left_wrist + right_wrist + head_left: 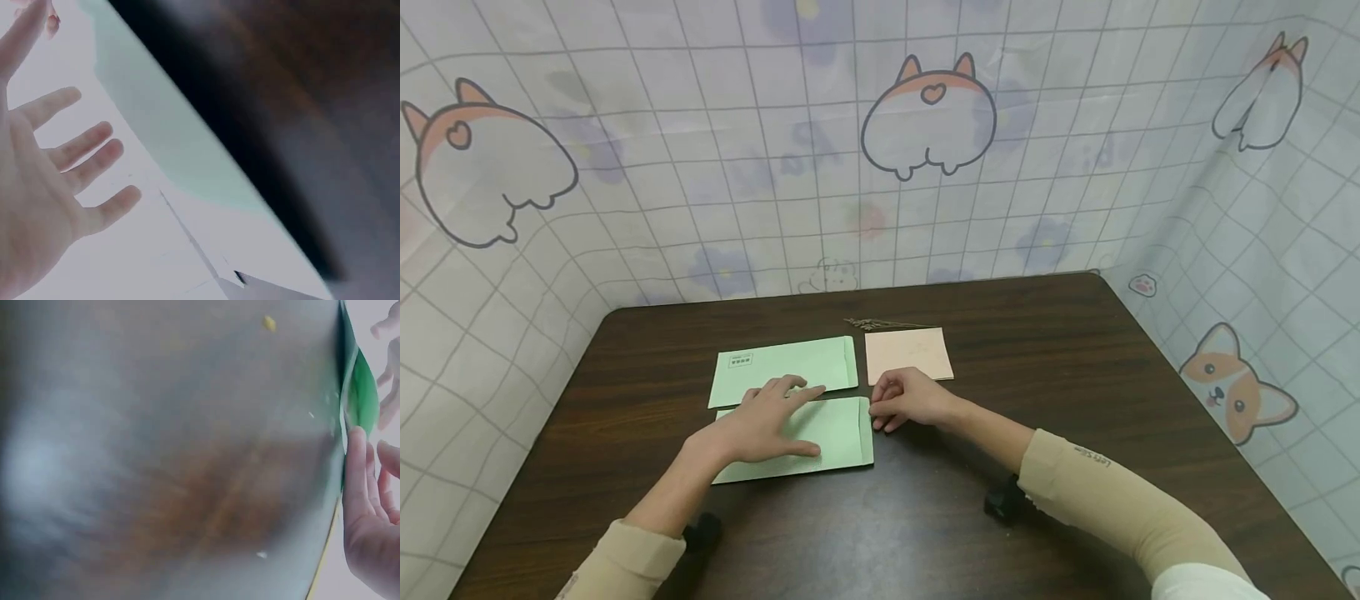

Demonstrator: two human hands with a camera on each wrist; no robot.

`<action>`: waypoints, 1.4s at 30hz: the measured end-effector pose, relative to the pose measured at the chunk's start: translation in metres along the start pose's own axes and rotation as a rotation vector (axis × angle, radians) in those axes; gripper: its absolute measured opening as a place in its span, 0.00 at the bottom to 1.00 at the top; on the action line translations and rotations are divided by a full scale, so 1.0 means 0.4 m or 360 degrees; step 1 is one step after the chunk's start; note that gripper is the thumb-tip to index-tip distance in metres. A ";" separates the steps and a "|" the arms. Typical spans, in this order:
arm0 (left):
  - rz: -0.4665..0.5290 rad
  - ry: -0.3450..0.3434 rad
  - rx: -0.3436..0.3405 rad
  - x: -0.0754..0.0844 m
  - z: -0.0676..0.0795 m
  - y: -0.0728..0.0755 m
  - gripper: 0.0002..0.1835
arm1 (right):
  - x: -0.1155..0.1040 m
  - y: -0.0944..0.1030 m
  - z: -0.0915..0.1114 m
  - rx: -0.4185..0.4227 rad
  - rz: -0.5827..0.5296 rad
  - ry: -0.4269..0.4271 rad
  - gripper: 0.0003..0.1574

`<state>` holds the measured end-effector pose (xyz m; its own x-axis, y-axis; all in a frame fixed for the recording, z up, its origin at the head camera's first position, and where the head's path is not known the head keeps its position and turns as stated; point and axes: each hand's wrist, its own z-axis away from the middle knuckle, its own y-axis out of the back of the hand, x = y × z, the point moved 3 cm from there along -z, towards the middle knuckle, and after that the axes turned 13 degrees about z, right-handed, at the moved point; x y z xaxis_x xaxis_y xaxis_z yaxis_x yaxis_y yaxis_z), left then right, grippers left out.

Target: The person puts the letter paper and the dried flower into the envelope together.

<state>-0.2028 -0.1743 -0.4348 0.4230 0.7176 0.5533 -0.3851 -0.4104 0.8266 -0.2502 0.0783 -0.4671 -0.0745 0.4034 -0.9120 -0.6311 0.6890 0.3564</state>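
Observation:
Two light green envelopes lie one behind the other on the table. Over the near envelope (838, 429) is my left hand (760, 425), fingers spread; whether it touches the paper I cannot tell. The far envelope (790, 367) carries a small printed box. My right hand (913, 398) is at the near envelope's right end. In the right wrist view, the straight fingers (356, 469) of that hand touch the edge of a bulging green flap (364, 394), with a gap to the other digits. My left hand (37, 194) appears in its wrist view holding nothing.
A pale peach card or paper (910, 350) lies behind my right hand. Behind it rests a thin dried grass sprig (887, 324). The dark wooden table (1037, 350) ends at a patterned cloth wall (737, 208).

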 end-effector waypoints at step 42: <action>0.0009 0.0323 -0.0124 -0.139 -0.174 0.089 0.51 | 0.007 0.045 -0.201 0.0309 -0.0067 -0.0085 0.15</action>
<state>-0.2969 -0.1897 -0.4431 0.2500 0.8172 0.5192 -0.4523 -0.3756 0.8089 -0.3238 0.0435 -0.4795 -0.0070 0.3993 -0.9168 -0.4714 0.8072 0.3551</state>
